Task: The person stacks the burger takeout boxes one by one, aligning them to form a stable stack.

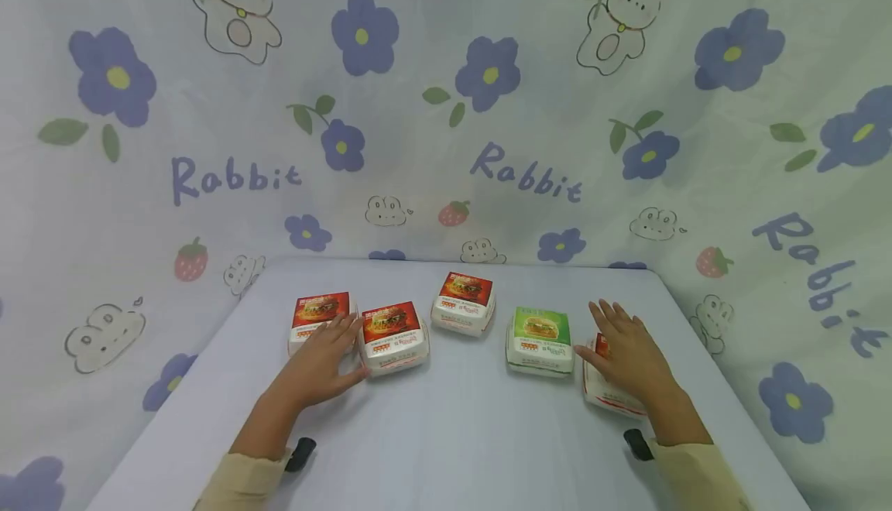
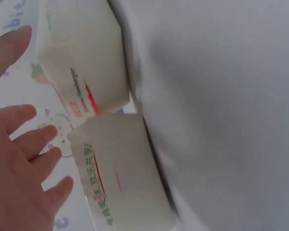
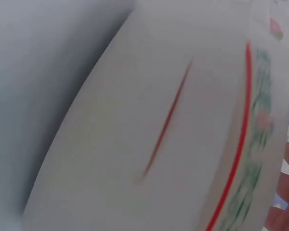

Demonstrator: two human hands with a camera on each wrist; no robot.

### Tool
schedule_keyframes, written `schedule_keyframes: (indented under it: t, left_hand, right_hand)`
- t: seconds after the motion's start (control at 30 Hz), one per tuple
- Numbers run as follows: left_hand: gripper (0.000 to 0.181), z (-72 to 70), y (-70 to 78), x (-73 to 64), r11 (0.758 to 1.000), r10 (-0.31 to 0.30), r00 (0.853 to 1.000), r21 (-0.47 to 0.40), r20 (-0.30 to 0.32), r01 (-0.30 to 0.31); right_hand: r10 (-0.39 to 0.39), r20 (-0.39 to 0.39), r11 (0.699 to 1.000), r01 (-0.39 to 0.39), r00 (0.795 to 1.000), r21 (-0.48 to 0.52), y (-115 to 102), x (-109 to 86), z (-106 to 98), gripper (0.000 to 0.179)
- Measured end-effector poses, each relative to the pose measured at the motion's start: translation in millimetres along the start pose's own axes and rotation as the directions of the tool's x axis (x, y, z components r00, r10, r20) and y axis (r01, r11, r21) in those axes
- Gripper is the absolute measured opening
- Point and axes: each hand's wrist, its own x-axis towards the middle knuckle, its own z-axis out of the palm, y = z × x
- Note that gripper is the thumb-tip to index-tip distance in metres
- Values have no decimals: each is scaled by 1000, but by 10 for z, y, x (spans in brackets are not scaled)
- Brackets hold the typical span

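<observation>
Spread over the leftmost red-topped burger box [image 1: 319,310] is my left hand [image 1: 317,364], its fingers straight and its thumb out toward a second red-topped burger box [image 1: 393,344]. In the left wrist view, these fingers [image 2: 36,139] sit above two white box sides [image 2: 123,175], holding nothing. My right hand [image 1: 630,356] extends flat over the rightmost red-topped burger box [image 1: 613,397], covering most of its lid. Its thumb points toward a green-topped burger box [image 1: 540,343] beside it. A white box wall [image 3: 135,130] with red lines fills the right wrist view, right-hand fingers at its edge.
Another red-topped burger box [image 1: 464,306] stands farther back, near the middle of the white table [image 1: 453,433]. Behind the table hangs a curtain [image 1: 411,132] printed with rabbits and blue flowers. Dark straps [image 1: 301,454] show at both wrists.
</observation>
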Motion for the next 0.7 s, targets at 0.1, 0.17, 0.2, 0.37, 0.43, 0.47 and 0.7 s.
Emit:
schedule_keyframes:
  t: [0.1, 0.17, 0.2, 0.37, 0.43, 0.47, 0.7]
  left_hand:
    - [94, 13, 13, 72, 1000, -15, 1000, 6, 21, 15]
    - [95, 19, 17, 104, 1000, -22, 999, 12, 38, 21]
    - [95, 18, 20, 117, 1000, -20, 999, 15, 44, 20]
    - [91, -47, 73, 125, 1000, -17, 1000, -18, 1, 17]
    - [89, -78, 120, 123, 998, -20, 1000, -63, -22, 19]
    - [89, -86, 144, 119, 996, -24, 999, -83, -26, 22]
    - [88, -28, 214, 43, 991, -66, 998, -113, 13, 68]
  right_hand:
    - [-22, -27, 999, 23, 999, 37, -99, 89, -2, 88]
    - [-28, -41, 997, 30, 999, 65, -175, 135, 1, 87]
    - [-29, -43, 997, 32, 999, 73, -211, 157, 9, 86]
    - [-61, -63, 992, 68, 996, 107, -388, 242, 81, 83]
    - [-79, -85, 991, 87, 993, 104, -437, 263, 114, 81]
    - [-85, -91, 990, 94, 992, 104, -454, 272, 129, 80]
    - [-118, -122, 981, 135, 985, 141, -599, 342, 197, 76]
